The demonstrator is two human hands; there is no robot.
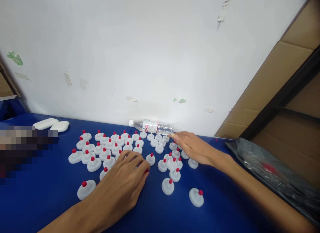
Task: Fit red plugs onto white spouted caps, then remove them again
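My left hand (125, 179) is low over the table with its fingers curled. A small red cap (147, 171) shows at its thumb and index finger; the rest of its grip is hidden. My right hand (191, 144) reaches to the back, its fingertips closed at the spout of a white dome-shaped lid (166, 138). Beside that lid stand several like it with bare spouts, such as one white lid (159, 148). Many white lids with red caps, including a near-left one (86, 190) and a near-right one (196, 197), stand around both hands.
A clear plastic bottle (162, 127) lies along the white wall (155, 52) behind the lids. Two white oval objects (46, 123) rest at the blue table's (150, 213) back left. A grey plastic bag (272, 173) and cardboard (265, 79) stand at right. A blurred-out patch covers the left edge.
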